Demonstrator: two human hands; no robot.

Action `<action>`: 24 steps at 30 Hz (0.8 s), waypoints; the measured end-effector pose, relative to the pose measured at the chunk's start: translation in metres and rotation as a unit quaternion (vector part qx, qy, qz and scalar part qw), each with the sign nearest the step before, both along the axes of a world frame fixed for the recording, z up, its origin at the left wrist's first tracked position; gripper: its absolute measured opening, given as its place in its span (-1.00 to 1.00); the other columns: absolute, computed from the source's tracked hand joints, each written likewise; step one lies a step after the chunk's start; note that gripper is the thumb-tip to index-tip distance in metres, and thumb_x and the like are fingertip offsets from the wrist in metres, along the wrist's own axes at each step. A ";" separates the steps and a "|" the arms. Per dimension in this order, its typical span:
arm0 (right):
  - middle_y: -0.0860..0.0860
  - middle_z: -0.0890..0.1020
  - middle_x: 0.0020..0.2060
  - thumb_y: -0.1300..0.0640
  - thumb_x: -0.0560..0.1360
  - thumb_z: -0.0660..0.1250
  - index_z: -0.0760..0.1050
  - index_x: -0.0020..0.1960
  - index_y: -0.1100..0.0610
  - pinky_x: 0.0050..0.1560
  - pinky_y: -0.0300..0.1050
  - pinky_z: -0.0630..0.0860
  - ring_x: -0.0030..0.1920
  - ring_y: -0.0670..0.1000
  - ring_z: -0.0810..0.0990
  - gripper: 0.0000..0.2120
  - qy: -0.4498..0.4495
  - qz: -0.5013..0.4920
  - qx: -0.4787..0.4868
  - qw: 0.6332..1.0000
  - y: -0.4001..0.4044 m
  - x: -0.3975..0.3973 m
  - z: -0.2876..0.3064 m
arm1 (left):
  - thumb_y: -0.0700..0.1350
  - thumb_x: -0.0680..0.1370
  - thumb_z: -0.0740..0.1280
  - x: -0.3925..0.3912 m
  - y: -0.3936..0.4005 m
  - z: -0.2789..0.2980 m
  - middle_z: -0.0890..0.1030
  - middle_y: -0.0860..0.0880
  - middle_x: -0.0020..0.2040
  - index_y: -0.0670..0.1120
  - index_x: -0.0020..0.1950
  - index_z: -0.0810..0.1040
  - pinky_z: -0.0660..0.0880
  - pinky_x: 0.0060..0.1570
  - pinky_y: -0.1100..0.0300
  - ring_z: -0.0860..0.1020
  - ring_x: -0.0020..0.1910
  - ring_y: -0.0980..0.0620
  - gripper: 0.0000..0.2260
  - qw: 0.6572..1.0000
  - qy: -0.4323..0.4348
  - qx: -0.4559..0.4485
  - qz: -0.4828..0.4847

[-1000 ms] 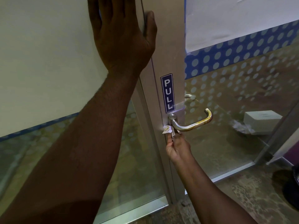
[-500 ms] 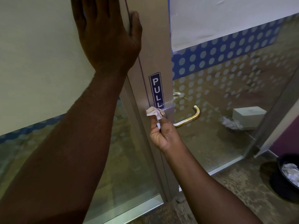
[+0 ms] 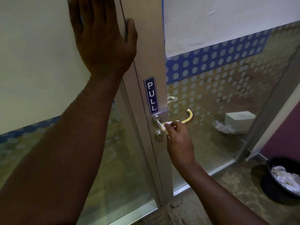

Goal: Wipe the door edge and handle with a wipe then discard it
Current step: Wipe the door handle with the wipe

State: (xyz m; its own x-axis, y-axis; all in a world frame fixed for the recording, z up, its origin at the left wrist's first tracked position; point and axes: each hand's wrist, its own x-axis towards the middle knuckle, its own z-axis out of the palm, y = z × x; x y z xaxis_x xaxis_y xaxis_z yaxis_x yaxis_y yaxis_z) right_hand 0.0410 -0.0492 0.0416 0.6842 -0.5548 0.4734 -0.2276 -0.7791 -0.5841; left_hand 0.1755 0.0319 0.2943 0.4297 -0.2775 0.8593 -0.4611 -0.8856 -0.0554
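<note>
The glass door has a silver metal frame with a blue PULL sticker. My left hand rests flat against the frame's left edge at the top, thumb wrapped onto the front face. A curved metal lever handle sticks out to the right below the sticker, with a round keyhole under it. My right hand pinches a small crumpled white wipe and presses it on the handle's shaft near its base.
A black bin holding crumpled white paper stands on the floor at the lower right. Behind the dotted glass lie a white box and more crumpled paper. A purple wall panel borders the right side.
My right hand carried the wipe from the frame below the handle, up past the PULL sticker, then right onto the handle shaft. My left hand stayed on the door edge.
</note>
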 end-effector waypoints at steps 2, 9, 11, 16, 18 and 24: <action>0.14 0.48 0.11 0.35 0.48 0.23 0.47 0.23 0.19 -0.11 -0.04 0.48 0.07 0.16 0.48 -0.66 0.063 0.015 -0.069 0.995 0.010 0.010 0.004 | 0.31 0.62 -0.23 -0.001 -0.001 0.000 -0.04 -0.13 0.64 -0.06 0.64 -0.08 -0.17 0.58 0.04 -0.07 0.62 -0.15 -0.32 1.000 -0.003 0.001 -0.001; 0.18 0.52 0.12 0.33 0.57 0.14 0.46 0.26 0.28 -0.02 -0.02 0.48 0.11 0.16 0.51 -0.71 0.220 -0.050 -0.184 0.956 0.029 0.040 0.051 | 0.33 0.61 -0.27 -0.003 0.001 0.001 -0.06 -0.12 0.64 -0.05 0.64 -0.09 -0.18 0.58 0.05 -0.09 0.62 -0.13 -0.30 1.000 0.000 0.002 -0.002; 0.14 0.57 0.03 0.25 0.54 0.23 0.54 0.16 0.21 0.01 -0.01 0.42 0.02 0.12 0.51 -0.77 0.282 -0.060 -0.264 0.920 0.032 0.042 0.060 | 0.33 0.60 -0.27 -0.002 0.001 0.001 -0.06 -0.11 0.64 -0.04 0.64 -0.09 -0.17 0.60 0.06 -0.08 0.63 -0.12 -0.30 1.000 0.002 0.001 -0.008; 0.05 0.53 -0.19 0.15 0.49 0.31 0.56 -0.01 0.15 0.00 -0.03 0.30 -0.19 0.02 0.42 -0.88 0.345 -0.030 -0.337 0.876 0.025 0.034 0.062 | 0.33 0.60 -0.27 -0.002 0.002 0.002 -0.06 -0.13 0.64 -0.05 0.64 -0.10 -0.15 0.60 0.01 -0.08 0.62 -0.14 -0.30 1.000 0.008 -0.002 -0.017; 0.06 0.56 -0.12 0.16 0.51 0.28 0.57 0.05 0.14 -0.02 -0.05 0.27 -0.15 0.02 0.44 -0.83 0.329 -0.008 -0.363 0.872 0.017 0.030 0.055 | 0.32 0.61 -0.26 -0.003 0.002 0.002 -0.06 -0.14 0.64 -0.06 0.64 -0.10 -0.17 0.58 0.00 -0.08 0.62 -0.16 -0.30 1.000 0.005 -0.001 -0.020; 0.08 0.64 -0.15 0.20 0.46 0.29 0.51 0.12 0.19 -0.05 -0.06 0.31 -0.10 0.08 0.50 -0.76 0.240 0.050 -0.382 0.891 -0.019 0.006 0.036 | 0.30 0.63 -0.21 -0.002 0.005 0.003 -0.04 -0.13 0.64 -0.08 0.64 -0.08 -0.17 0.58 0.00 -0.06 0.62 -0.14 -0.32 0.999 -0.027 -0.005 -0.028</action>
